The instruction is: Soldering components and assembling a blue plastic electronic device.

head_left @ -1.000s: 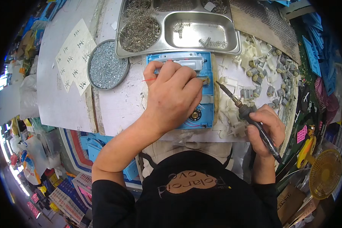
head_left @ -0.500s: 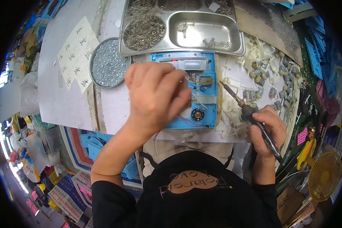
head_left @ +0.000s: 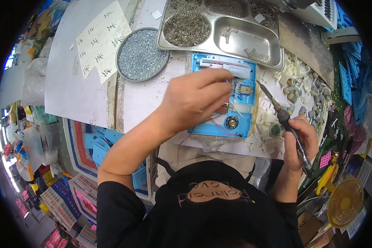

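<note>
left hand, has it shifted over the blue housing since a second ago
Yes. The left hand has slid toward the person's left, off the centre of the blue housing to its left part; the small round speaker now shows.

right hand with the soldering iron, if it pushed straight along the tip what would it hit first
Probably the blue plastic housing, near its small brass part. The right hand aims the soldering iron up and left towards it, though depth is hard to judge.

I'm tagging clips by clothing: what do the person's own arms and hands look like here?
Both hands, left hand and right hand, are bare: no gloves, and no rings or watch visible. The forearms are bare too. Black sleeves end near the elbows, part of a black top with a printed design.
</note>
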The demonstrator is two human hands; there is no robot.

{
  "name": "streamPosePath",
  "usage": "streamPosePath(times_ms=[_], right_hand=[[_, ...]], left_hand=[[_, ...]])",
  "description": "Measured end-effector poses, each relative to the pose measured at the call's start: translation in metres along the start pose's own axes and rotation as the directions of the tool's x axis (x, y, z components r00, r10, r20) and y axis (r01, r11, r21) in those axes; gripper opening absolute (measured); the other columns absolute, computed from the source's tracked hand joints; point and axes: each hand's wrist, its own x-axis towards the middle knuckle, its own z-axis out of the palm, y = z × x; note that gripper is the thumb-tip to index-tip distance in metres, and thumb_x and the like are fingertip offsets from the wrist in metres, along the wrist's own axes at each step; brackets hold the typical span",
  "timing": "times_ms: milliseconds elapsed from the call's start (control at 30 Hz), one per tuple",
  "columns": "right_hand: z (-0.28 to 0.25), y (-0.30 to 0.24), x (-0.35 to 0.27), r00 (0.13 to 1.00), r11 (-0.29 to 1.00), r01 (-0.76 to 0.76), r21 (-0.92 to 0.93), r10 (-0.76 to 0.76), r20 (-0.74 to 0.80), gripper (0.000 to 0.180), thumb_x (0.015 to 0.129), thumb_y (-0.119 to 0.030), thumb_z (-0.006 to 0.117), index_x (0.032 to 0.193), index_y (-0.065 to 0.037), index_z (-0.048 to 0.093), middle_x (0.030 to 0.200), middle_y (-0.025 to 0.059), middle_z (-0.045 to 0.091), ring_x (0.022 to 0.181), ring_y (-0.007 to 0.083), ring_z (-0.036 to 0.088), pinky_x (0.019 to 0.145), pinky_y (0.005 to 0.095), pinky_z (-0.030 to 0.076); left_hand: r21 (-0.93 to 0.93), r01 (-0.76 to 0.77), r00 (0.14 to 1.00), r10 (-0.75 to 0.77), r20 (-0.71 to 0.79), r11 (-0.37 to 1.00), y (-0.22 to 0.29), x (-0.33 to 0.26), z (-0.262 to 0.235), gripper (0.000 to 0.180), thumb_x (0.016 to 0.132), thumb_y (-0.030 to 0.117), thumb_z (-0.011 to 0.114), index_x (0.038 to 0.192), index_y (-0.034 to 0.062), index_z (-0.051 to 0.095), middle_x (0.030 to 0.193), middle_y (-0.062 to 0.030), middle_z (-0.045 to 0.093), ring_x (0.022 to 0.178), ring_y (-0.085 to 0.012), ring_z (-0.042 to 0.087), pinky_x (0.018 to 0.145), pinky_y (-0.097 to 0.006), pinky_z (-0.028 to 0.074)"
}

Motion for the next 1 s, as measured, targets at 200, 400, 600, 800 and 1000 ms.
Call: streamPosePath(times_ms=[200, 400, 600, 800, 1000], right_hand=[[0.003, 0.002, 0.004, 1.000, 0.997, -0.019, 0.069, 0.018, 0.009, 0.031, 0.086, -0.006, 0.074, 0.114, 0.005, 0.064, 0.092, 0.0124, 0.065, 0.075, 0.0189, 0.057, 0.068, 0.0300, 0.044], [0.050, -0.012, 0.043, 0.970, 0.931, -0.232, 0.282, 0.244, -0.006, 0.046, 0.090, 0.002, 0.073, 0.133, 0.003, 0.059, 0.118, 0.0133, 0.069, 0.104, 0.0175, 0.069, 0.093, 0.0298, 0.053], [0.084, -0.007, 0.076, 0.965, 0.936, -0.260, 0.235, 0.245, 0.091, 0.046, 0.088, 0.006, 0.070, 0.132, -0.004, 0.062, 0.110, 0.0072, 0.069, 0.098, 0.0126, 0.067, 0.089, 0.0275, 0.054], [0.092, -0.005, 0.070, 0.983, 0.971, -0.180, 0.160, 0.182, 0.006, 0.046, 0.087, 0.009, 0.070, 0.130, -0.005, 0.063, 0.110, 0.0068, 0.069, 0.096, 0.0122, 0.068, 0.086, 0.0268, 0.056], [0.093, -0.004, 0.062, 0.987, 0.987, -0.154, 0.037, 0.155, -0.043, 0.048, 0.084, 0.007, 0.077, 0.129, -0.004, 0.063, 0.112, 0.0080, 0.068, 0.095, 0.0129, 0.069, 0.084, 0.0278, 0.056]], left_hand=[[-0.401, 0.527, 0.850, -0.465, 0.248, 0.750, 0.005, 0.009, 0.010, 0.010, 0.090, -0.001, 0.075, 0.099, -0.0018, 0.072, 0.086, -0.0064, 0.073, 0.078, -0.0112, 0.072, 0.062, -0.027, 0.062], [-0.555, 0.745, 0.630, -0.665, 0.402, 0.370, 0.011, 0.016, 0.005, 0.010, 0.092, 0.000, 0.073, 0.102, -0.0015, 0.074, 0.085, -0.0048, 0.071, 0.075, -0.0091, 0.069, 0.062, -0.026, 0.063], [-0.514, 0.622, 0.773, -0.567, 0.284, 0.591, 0.009, 0.014, 0.002, 0.009, 0.091, 0.002, 0.074, 0.098, -0.0025, 0.076, 0.088, -0.0059, 0.071, 0.074, -0.0100, 0.069, 0.064, -0.024, 0.058], [-0.199, 0.280, 0.960, -0.276, 0.050, 0.939, -0.003, 0.008, 0.005, 0.009, 0.086, 0.003, 0.076, 0.094, -0.0002, 0.076, 0.091, -0.0082, 0.067, 0.073, -0.0149, 0.065, 0.062, -0.027, 0.051], [-0.139, 0.286, 0.958, -0.287, 0.013, 0.948, -0.002, 0.010, 0.006, 0.010, 0.084, 0.007, 0.077, 0.084, -0.0009, 0.071, 0.101, -0.0088, 0.055, 0.079, -0.0187, 0.059, 0.066, -0.030, 0.050]])
